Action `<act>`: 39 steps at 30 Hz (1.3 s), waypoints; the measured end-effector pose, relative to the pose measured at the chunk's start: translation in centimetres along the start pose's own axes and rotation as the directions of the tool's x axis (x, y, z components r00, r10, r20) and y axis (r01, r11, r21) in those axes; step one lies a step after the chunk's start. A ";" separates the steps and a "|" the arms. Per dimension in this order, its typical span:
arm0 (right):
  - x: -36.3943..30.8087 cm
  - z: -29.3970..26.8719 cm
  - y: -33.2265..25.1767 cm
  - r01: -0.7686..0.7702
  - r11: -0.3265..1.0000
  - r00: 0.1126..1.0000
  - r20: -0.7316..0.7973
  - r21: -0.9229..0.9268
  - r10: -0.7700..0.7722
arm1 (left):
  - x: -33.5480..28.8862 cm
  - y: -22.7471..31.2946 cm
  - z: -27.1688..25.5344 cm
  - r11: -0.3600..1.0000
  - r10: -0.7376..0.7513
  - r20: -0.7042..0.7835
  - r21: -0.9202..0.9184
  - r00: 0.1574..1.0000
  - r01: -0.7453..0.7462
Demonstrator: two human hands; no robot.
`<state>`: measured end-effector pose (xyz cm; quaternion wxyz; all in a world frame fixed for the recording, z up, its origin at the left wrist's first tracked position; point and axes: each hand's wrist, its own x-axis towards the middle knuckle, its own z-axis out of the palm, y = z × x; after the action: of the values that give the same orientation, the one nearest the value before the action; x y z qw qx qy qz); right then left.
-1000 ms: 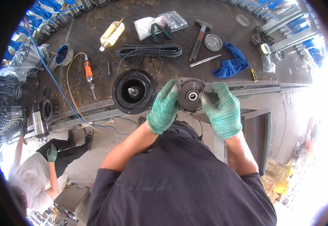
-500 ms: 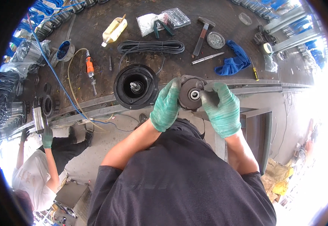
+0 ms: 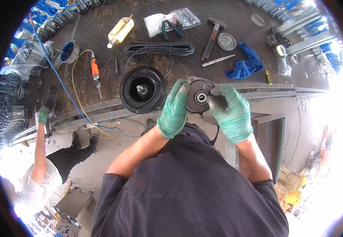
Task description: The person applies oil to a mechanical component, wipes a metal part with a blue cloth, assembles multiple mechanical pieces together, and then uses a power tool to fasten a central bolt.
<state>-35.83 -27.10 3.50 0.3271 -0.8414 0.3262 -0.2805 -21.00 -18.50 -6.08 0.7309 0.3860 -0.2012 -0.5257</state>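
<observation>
A dark round metal end cover point(image 3: 192, 103) is held up before me at the bench edge, with a pale metal ring point(image 3: 201, 97) around the hole in its middle. My left hand point(image 3: 173, 112), in a green glove, is closed on the cover's left rim. The gloved fingers of my right hand point(image 3: 233, 114) are bent and pressed against its right side, beside the central ring; their tips partly hide that edge. Just left of my left hand stands a black round motor housing point(image 3: 128, 91), open upward, with a threaded metal shaft point(image 3: 142, 90) rising from its centre.
Across the bench lie a coiled black cable point(image 3: 159, 48), a hammer point(image 3: 211, 38), a dish of small parts point(image 3: 226, 42), a blue cloth point(image 3: 245, 65), an orange power driver point(image 3: 95, 70) and a cut-open yellowish bottle point(image 3: 121, 32). A co-worker point(image 3: 47, 166) is at the left.
The end cover has shifted and tilted slightly in my hands, its centre ring now a little higher and further left. At the left, the co-worker's arm has reached further over the bench.
</observation>
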 end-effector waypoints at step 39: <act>-0.2 -0.7 0.3 -0.129 0.987 0.978 0.149 -0.099 0.143 | 1.3 2.5 2.4 0.934 0.188 -0.215 0.340 0.958 -0.107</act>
<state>-36.51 -27.42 3.68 0.3321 -0.8502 0.3687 -0.1760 -20.73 -20.16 -2.81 0.7138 0.5466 -0.2224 -0.3772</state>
